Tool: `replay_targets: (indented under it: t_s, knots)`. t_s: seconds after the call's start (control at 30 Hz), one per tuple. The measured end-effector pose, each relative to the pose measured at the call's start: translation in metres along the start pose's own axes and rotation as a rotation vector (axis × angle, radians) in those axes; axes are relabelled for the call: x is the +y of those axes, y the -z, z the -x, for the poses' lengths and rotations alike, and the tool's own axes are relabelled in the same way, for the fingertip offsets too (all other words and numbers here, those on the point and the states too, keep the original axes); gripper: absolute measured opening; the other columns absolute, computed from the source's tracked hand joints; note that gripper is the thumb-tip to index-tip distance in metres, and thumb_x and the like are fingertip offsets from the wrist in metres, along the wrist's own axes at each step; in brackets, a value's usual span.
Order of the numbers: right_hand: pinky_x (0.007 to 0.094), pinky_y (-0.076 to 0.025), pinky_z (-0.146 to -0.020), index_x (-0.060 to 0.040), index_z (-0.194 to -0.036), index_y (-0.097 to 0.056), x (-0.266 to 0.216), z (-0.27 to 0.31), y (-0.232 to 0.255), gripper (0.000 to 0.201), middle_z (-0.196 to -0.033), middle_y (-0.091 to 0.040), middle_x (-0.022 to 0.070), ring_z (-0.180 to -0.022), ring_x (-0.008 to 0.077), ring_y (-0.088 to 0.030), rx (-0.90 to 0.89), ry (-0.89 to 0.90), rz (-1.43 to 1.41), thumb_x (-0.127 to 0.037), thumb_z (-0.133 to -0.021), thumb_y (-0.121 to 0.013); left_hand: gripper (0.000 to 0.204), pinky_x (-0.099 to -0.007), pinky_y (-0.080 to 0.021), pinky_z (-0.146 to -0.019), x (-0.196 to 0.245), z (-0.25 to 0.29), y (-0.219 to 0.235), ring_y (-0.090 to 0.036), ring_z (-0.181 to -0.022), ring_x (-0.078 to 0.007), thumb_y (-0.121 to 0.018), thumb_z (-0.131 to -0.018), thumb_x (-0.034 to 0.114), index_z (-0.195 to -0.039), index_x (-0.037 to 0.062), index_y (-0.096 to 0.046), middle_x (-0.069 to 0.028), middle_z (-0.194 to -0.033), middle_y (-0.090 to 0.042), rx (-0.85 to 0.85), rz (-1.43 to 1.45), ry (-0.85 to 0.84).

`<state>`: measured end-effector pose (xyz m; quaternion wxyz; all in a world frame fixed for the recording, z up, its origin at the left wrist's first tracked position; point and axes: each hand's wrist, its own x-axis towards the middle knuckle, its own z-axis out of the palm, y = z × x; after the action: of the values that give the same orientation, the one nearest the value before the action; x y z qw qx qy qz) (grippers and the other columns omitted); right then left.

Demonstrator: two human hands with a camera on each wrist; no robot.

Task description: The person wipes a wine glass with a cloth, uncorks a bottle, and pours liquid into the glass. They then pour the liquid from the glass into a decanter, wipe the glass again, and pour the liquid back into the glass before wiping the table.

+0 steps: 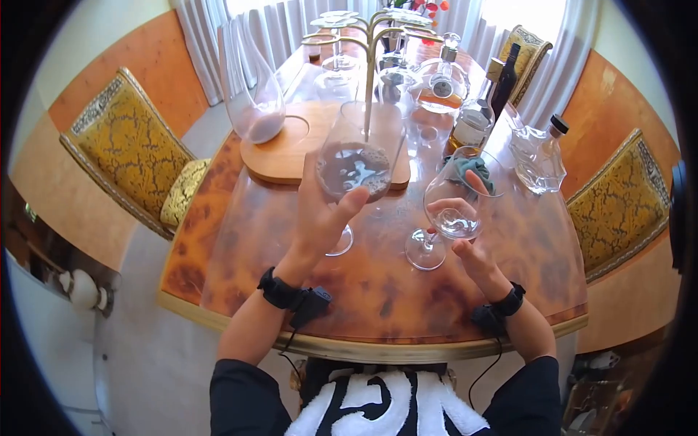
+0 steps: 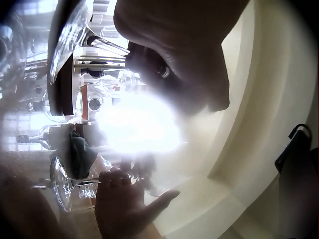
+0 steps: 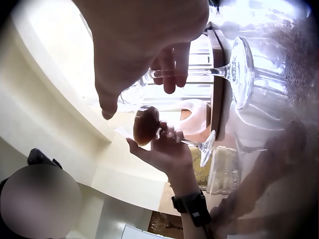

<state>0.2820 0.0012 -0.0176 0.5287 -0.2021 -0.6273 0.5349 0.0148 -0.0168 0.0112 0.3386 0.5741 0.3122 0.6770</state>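
Above a white glare [image 2: 139, 124], the left grip [image 2: 177, 59] holds a stemmed glass [image 2: 69, 44]; below, the right grip [image 2: 122, 204] holds a second glass [image 2: 61, 184] near a dark cloth [image 2: 81, 157].

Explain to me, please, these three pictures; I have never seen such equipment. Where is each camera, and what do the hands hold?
No robot works here, only a person. The wide picture comes from a camera on the head, looking down; the two others, from cameras on the wrists. The bare left hand holds a clear stemmed glass with brown liquid; the bare right hand holds a second clear stemmed glass, without brown liquid. On the glossy brown table are a pale wooden board, a tall clear glass decanter, a gold metal branching stand and a clear glass bottle with a black cap.
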Motion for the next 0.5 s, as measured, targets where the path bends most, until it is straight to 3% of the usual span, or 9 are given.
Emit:
replay_targets:
  t_s: [0.2,0.5]
  knots:
    - [0.0347,-0.050,-0.094,-0.0083,-0.159,-0.007,0.000,-0.001,-0.001,0.120,-0.114,-0.062,0.0169,-0.112,0.0240,-0.062,-0.029,0.003,-0.043,-0.042,-0.077,-0.088,0.092,-0.0358,-0.051,-0.098,-0.006,0.000,0.000,-0.062,-0.120,-0.0256,-0.084,-0.082,0.040,-0.144,-0.0048,-0.034,-0.0196,-0.128,-0.061,-0.054,-0.134,-0.124]
    - [0.0362,-0.050,-0.094,-0.0092,-0.159,-0.011,0.014,0.002,0.006,0.117,-0.114,-0.062,0.0163,-0.112,0.0235,-0.063,-0.050,0.070,-0.013,-0.035,-0.077,-0.090,0.097,-0.0343,-0.055,-0.092,0.042,-0.011,0.001,-0.067,-0.110,-0.0246,-0.088,-0.075,0.039,-0.145,-0.0037,-0.036,-0.0188,-0.120,-0.065,-0.124,-0.387,-0.264]
